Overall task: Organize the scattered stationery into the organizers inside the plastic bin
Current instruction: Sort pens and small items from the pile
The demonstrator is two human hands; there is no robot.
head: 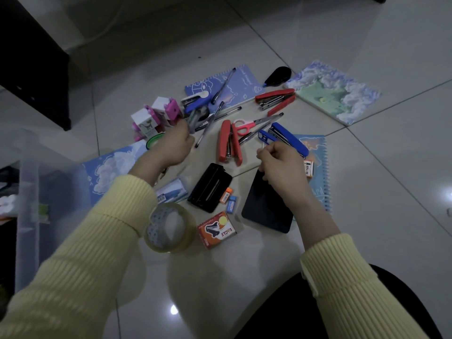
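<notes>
On the tiled floor (371, 172) our left hand (175, 146) grips pens (193, 119) (axes pointing away), nearest the plastic bin (28, 192); our right hand (281, 165) is curled, contents unclear.

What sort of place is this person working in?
Likely a room at home: staplers and notebooks lie scattered on a glossy tiled floor, beside a clear plastic bin and dark furniture.

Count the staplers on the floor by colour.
Red staplers: 2
Blue staplers: 2
Total: 4
</notes>
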